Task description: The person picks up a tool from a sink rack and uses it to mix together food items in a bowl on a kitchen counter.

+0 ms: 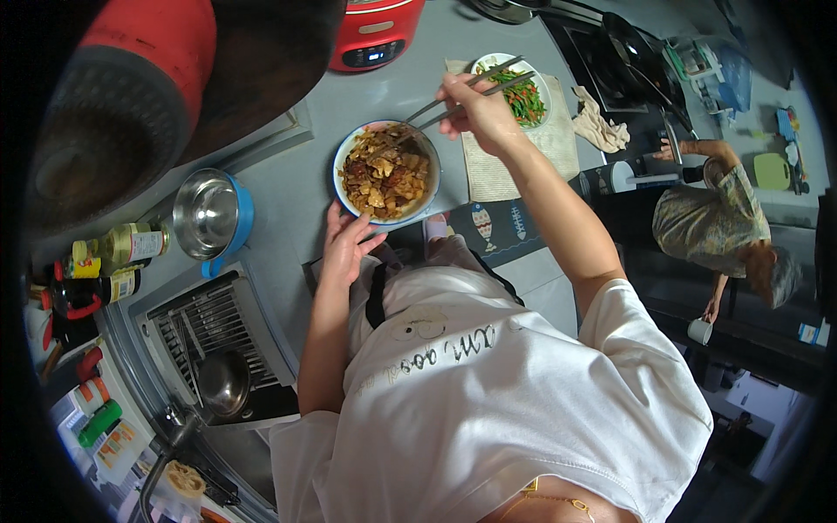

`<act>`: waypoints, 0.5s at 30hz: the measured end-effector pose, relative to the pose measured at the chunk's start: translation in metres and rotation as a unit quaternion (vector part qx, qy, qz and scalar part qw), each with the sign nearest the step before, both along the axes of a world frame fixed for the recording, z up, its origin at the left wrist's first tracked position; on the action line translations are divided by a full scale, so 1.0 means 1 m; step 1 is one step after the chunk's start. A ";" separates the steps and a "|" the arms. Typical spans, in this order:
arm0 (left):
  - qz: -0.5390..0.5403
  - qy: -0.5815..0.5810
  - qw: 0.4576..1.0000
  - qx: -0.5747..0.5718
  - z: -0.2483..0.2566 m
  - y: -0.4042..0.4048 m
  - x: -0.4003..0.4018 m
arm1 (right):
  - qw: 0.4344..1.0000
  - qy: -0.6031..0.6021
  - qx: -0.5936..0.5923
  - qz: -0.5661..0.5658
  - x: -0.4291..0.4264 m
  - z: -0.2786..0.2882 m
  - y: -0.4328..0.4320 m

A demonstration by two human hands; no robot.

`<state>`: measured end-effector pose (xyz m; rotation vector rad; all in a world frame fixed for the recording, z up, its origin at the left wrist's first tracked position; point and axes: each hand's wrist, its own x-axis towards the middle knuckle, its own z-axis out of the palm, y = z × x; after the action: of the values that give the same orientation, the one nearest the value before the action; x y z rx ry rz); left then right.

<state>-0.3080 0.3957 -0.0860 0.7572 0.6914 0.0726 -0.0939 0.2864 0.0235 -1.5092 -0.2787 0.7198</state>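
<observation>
A pair of dark chopsticks (437, 112) is held in my right hand (480, 112), above the edge of a cloth mat. Their tips reach into the brown stewed food (386, 180) in a white bowl with a blue rim (339, 171). My left hand (348, 245) touches the bowl's near side, fingers spread along its wall and rim; whether it grips the bowl I cannot tell. Behind my right hand, a white plate (548, 98) of cut green vegetables with red pieces (525, 101) rests on the ribbed cloth mat (487, 173).
A red electric cooker (376, 33) stands at the counter's back. Left are a steel bowl with a blue handle (209, 212), bottles (134, 243) and a sink rack (203, 327). Right, a person (713, 222) stands by the stove with a wok (621, 52), holding a white cup (700, 331).
</observation>
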 end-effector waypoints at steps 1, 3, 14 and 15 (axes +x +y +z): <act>0.002 0.000 1.000 -0.003 -0.001 0.000 -0.001 | 1.000 -0.008 -0.006 0.013 0.000 0.004 -0.003; 0.006 0.005 1.000 -0.004 -0.001 0.000 -0.001 | 0.996 -0.048 -0.040 0.056 0.000 0.012 -0.016; -0.006 0.003 1.000 -0.006 -0.006 0.002 0.001 | 0.999 -0.028 -0.008 0.030 -0.014 -0.002 0.007; -0.004 0.002 1.000 -0.005 -0.004 0.002 0.000 | 0.999 -0.036 -0.004 0.033 -0.011 0.003 0.006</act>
<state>-0.3076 0.3978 -0.0904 0.7499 0.6929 0.0598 -0.1046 0.2926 0.0260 -1.5423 -0.3824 0.7211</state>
